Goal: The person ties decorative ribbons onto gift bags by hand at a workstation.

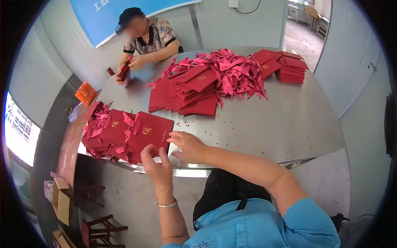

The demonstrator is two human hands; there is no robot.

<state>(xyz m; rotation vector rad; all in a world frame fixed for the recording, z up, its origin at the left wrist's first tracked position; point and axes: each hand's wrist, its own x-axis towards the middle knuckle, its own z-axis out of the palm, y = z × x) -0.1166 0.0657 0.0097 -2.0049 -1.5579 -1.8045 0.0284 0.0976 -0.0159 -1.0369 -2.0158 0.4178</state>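
A red paper gift bag point(154, 126) with a gold emblem and pink ribbon handles lies flat at the table's near left, on top of a row of similar bags point(117, 123). My right hand point(188, 146) is at its right edge, fingers apart and fingertips close to the paper. Just in front of the bag's lower edge, my left hand point(157, 165) is raised with curved, spread fingers and nothing between them. Loose ribbons point(99, 120) hang over the stacked bags on the left.
Across the metal table point(248, 132) sit a heap of pink ribbons point(237, 74), piled red bags point(186, 91) and a stack point(290, 74) at the far right. Small red scraps dot the surface. A co-worker point(149, 41) holds a dark red item point(126, 68). A stool point(101, 229) stands below left.
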